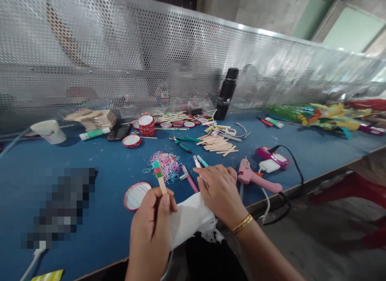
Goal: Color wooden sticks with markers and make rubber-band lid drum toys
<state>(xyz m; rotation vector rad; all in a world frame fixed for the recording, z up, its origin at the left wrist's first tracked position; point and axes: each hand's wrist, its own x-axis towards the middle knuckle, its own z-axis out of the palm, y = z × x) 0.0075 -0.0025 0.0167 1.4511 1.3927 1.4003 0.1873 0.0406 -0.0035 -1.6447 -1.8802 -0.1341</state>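
In the head view, my left hand (pixel 153 220) pinches a wooden craft stick (pixel 163 186) upright, its top coloured in green and red bands. My right hand (pixel 218 190), with a gold bracelet, reaches over the table edge, its thumb and index finger closed around a pale marker (pixel 196 162). A blue marker (pixel 202 160) and a pink marker (pixel 189 178) lie beside it. White tissue-like material (pixel 188 220) rests below and between my hands. A pile of pastel rubber-band-like loops (pixel 165 165) lies just beyond the craft stick.
Plain craft sticks (pixel 217 143) and teal pliers (pixel 183 143) lie farther back. A pink glue gun (pixel 256 176) with cords sits right. A black bottle (pixel 226 94) stands by the perforated metal panel (pixel 120 51). A white cup (pixel 50 132) and red-rimmed lid (pixel 136 195) are left.
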